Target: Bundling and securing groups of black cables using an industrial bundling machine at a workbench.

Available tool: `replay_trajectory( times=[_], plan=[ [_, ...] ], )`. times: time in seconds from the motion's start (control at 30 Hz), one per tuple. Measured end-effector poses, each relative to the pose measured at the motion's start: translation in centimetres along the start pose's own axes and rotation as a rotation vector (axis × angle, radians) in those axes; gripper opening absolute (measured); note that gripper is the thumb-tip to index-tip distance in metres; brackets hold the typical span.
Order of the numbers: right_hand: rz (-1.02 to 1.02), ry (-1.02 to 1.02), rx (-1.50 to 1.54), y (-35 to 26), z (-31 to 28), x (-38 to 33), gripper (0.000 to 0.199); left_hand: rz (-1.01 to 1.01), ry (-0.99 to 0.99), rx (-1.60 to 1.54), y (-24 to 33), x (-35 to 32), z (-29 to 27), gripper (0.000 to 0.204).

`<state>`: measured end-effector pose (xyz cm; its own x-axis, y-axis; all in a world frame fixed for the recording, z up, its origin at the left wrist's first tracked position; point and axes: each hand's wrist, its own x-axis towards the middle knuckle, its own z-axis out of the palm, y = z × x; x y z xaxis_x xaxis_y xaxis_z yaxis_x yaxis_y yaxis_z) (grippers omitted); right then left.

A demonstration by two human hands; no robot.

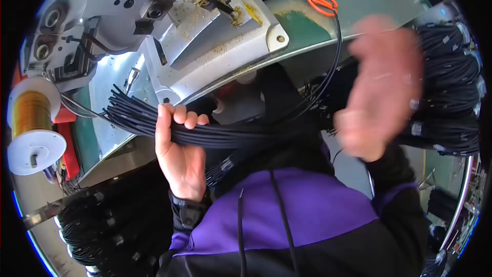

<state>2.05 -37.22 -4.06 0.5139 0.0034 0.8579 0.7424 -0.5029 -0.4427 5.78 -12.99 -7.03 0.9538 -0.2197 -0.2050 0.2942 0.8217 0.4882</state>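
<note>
My left hand (182,161) is closed around a bundle of thin black cables (230,136). Its thumb and fingertips show above the bundle, near the cut-looking, fanned-out ends at the left. Rightward the bundle crosses in front of my body and fades into dark shadow. A few black strands curve up from there toward the table edge. My right hand (382,87) is raised on the right, apart from the bundle in my left hand. Motion smears it so much that its fingers cannot be made out.
A grey machine (220,46) with a yellowish, dusty head stands ahead. At the left is a spool of gold-coloured wire (33,113). Orange loop handles (328,12) lie on the green table. Black cable hanks hang at the right (446,87) and lower left (97,225).
</note>
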Motion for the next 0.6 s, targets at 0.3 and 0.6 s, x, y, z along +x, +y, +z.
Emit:
replay_trajectory(
  times=[0.3,0.6],
  plan=[
    [0.714,-1.078,-0.283,6.8,0.0,-21.2,0.015,-0.042,0.010,-0.117,0.9,0.1,-1.1,0.014],
    [0.546,-0.748,0.262,4.4,6.9,-14.3,0.072,0.005,0.014,-0.152,0.9,1.0,-1.7,0.015]
  ],
)
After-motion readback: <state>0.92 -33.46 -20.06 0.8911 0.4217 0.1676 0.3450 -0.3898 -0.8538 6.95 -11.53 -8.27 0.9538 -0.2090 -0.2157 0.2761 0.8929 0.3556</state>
